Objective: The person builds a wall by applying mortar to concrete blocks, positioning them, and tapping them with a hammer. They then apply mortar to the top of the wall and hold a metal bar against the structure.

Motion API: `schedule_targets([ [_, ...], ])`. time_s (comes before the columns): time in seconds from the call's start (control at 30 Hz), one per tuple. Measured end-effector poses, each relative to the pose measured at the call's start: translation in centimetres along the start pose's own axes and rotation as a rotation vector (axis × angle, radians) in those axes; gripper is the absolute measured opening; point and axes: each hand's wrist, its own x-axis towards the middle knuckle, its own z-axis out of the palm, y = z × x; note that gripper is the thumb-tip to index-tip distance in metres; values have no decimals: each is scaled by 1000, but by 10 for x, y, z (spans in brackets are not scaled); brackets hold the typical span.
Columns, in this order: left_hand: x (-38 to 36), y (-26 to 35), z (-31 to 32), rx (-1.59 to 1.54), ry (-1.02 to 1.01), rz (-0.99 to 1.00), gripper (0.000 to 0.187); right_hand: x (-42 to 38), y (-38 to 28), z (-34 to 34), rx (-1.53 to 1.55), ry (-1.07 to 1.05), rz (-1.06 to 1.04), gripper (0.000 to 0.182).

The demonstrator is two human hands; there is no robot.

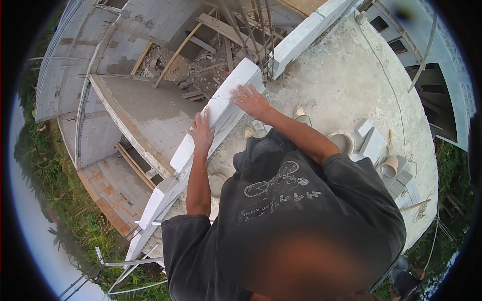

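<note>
White block (232,90): atop wall (152,205)
L hand (202,133): on block's lower-L stretch, grip loose, fingers a bit apart
R hand (251,103): on block nr upper-R end, fingers spread
Bucket (344,144): R of block, on slab (346,65)
Rubble (198,72): beyond block, lower lvl

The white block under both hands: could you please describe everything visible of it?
The white block is long and straight-edged, with a matte, masonry-like surface. It lies diagonally across the view, roughly in line with other white blocks, its far end near upright rods. The left hand rests near its middle, the right hand, spread, nearer that end. The hands hide parts of it.
</note>
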Motion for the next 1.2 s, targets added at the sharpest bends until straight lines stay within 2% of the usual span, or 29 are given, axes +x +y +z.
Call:
schedule_targets([
  [0.33,-5,-2,12,24,66,11,92,-1,-11,-10,-5,-17,52,53],
  [0.43,-3,-5,5,-32,53,33,91,-2,-11,4,24,32,68,62],
  [0.53,-10,-23,6,-78,61,138,93,-25,-19,-11,85,23,142,72],
  [0.6,-10,-40,7,-94,72,252,94,-64,-30,0,134,73,383,78],
  [0.67,-8,-50,8,-55,90,339,95,-130,-56,16,231,1,773,80],
  [0.73,-8,-63,14,-36,109,437,95,-223,-100,45,393,-52,1227,82],
  [0.77,-6,-66,20,-44,121,450,94,-255,-135,29,573,-128,1485,91],
  [0.8,-4,-70,27,-52,134,464,94,-301,-176,49,611,-132,1607,95],
  [0.83,-1,-71,31,-63,149,476,94,-341,-216,62,745,-136,1669,101],
  [0.87,-2,-71,33,-48,155,471,95,-363,-264,60,979,-68,1772,98],
  [0.97,-3,-72,40,-82,176,473,96,-343,-364,-12,1629,-76,2172,92],
  [1.0,-5,-71,41,-81,165,483,95,-343,-394,2,1811,65,1991,89],
  [1.03,-6,-72,40,-78,165,487,95,-345,-420,8,1920,226,1816,79],
  [1.07,-4,-74,39,-72,171,485,94,-323,-432,-16,2036,384,1627,70],
  [1.2,3,-83,45,-96,197,549,92,-355,-470,52,1579,284,1379,61],
])
